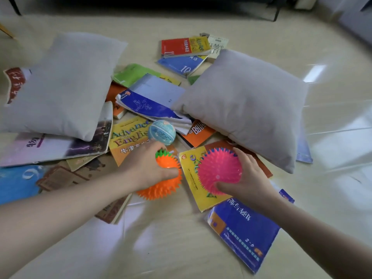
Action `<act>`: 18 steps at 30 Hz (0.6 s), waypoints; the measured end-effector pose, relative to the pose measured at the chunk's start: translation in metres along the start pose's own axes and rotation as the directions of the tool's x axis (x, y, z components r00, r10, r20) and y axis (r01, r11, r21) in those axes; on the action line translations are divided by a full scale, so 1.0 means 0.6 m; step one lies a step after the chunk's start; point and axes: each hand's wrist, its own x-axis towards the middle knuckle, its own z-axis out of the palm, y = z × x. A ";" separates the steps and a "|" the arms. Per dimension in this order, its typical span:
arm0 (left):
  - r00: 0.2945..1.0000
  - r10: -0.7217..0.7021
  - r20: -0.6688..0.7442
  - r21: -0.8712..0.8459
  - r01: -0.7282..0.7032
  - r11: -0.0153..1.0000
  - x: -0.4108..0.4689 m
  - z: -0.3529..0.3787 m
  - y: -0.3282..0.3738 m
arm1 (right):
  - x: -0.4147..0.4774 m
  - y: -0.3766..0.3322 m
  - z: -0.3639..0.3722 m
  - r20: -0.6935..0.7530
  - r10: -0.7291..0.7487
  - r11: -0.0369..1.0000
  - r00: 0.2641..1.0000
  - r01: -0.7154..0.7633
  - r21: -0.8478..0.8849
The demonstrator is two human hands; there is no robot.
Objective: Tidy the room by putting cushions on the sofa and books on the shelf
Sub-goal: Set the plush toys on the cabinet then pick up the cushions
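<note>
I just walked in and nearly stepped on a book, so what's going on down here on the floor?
A person is reaching into a heap of things on the floor. The left hand grips an orange spiky ball, and the right hand grips a pink spiky ball, both over scattered books. A small blue ball sits just beyond them. The left cushion and right cushion, both grey, lie on top of books. Neither hand holds a cushion or book.

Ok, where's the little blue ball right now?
Head view, centre: the blue ball sits on the books, just beyond the left hand gripping the orange spiky ball.
</note>
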 end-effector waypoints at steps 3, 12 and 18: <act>1.000 0.023 -0.001 -0.032 -0.023 0.999 0.016 0.022 0.020 | 0.004 0.027 -0.006 -0.007 0.037 0.999 0.999 -0.037 0.029; 1.000 -0.030 0.001 -0.230 0.029 0.973 0.036 0.046 0.107 | -0.009 0.040 -0.064 0.018 0.179 0.959 0.984 -0.179 0.222; 0.990 -0.127 0.061 -0.245 0.139 0.959 -0.025 0.017 0.175 | -0.082 0.003 -0.137 0.044 0.310 0.904 0.950 -0.309 0.295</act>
